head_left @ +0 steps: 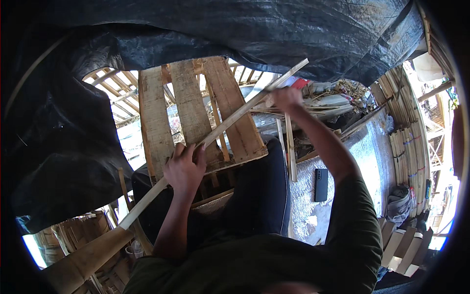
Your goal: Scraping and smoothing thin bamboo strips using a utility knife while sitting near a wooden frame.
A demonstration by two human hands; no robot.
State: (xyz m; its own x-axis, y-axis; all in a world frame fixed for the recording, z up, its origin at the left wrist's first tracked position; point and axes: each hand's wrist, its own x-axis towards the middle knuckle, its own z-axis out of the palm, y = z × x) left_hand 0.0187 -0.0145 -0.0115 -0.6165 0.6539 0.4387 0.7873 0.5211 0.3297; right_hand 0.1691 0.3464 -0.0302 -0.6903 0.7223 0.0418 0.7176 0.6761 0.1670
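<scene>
A long, pale wooden strip (231,119) slants from the lower left to the upper right, across a stand of rough planks (193,110). My left hand (186,169) is closed around it at the near edge of the planks. Close to the strip's far end, my right hand (286,99) has its fingers curled in and is blurred by motion. A narrow dark shape lies across the strip beside those fingers; whether it is a blade I cannot make out. The strip's near end reaches a thick brown pole (93,255) at the lower left.
Black plastic sheeting (313,29) hangs at the far side and left. A dark phone (320,185) lies on a silvery surface (306,215) to my right. Stacked slats (409,157) and a grey cloth (399,203) are farther right. Thin sticks (290,152) stand beside my knee.
</scene>
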